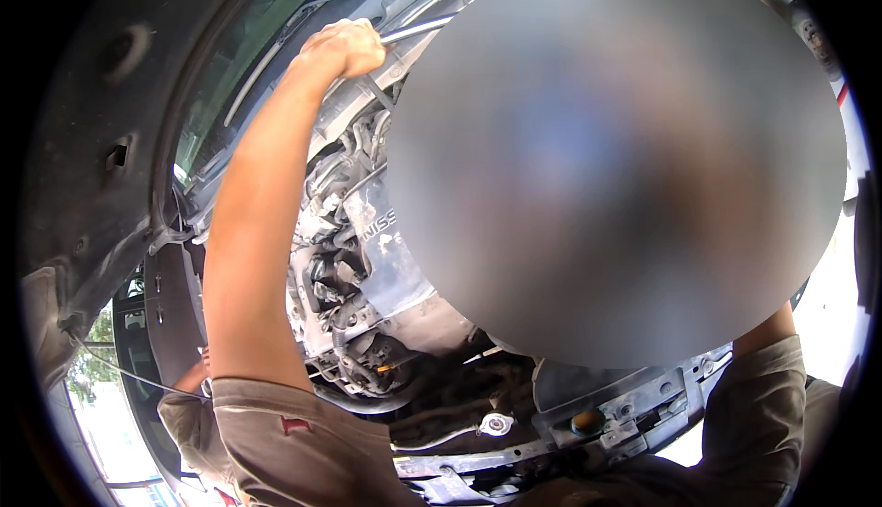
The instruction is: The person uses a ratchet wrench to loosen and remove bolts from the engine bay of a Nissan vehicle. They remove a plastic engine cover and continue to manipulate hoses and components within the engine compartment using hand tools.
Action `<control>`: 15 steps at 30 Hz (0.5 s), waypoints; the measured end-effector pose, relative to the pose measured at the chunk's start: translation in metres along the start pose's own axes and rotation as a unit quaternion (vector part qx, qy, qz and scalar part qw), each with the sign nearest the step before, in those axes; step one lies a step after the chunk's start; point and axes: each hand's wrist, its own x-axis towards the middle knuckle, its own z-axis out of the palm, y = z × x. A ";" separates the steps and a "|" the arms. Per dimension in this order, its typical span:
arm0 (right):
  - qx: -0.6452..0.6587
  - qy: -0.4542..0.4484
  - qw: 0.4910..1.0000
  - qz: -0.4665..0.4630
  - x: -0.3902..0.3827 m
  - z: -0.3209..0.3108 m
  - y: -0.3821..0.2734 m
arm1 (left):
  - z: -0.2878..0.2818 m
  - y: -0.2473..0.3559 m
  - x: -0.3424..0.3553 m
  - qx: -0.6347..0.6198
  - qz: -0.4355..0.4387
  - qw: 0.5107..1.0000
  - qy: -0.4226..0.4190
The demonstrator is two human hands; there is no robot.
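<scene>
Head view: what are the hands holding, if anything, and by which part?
The left hand seems closed around the left end of a silvery bar; the bar's far end is obscured. So is the right hand, so its hold can't be told.

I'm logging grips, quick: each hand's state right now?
Left hand: closed, holding a metal bar.
Right hand: hidden by the blur, cannot be told.
</scene>
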 end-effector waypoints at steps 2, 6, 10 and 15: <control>-0.016 0.027 0.999 0.013 -0.005 -0.018 0.016 | -0.021 0.012 0.012 -0.166 -0.043 0.982 -0.081; 0.021 0.031 0.999 -0.025 -0.004 0.008 -0.013 | -0.001 -0.025 -0.009 -0.247 -0.203 0.934 -0.159; -0.018 0.012 1.000 0.014 0.001 -0.006 0.006 | 0.013 -0.045 -0.018 -0.195 -0.074 0.974 -0.091; -0.011 0.042 0.999 -0.019 0.007 0.013 0.009 | 0.003 -0.033 -0.038 -0.074 -0.006 0.995 -0.064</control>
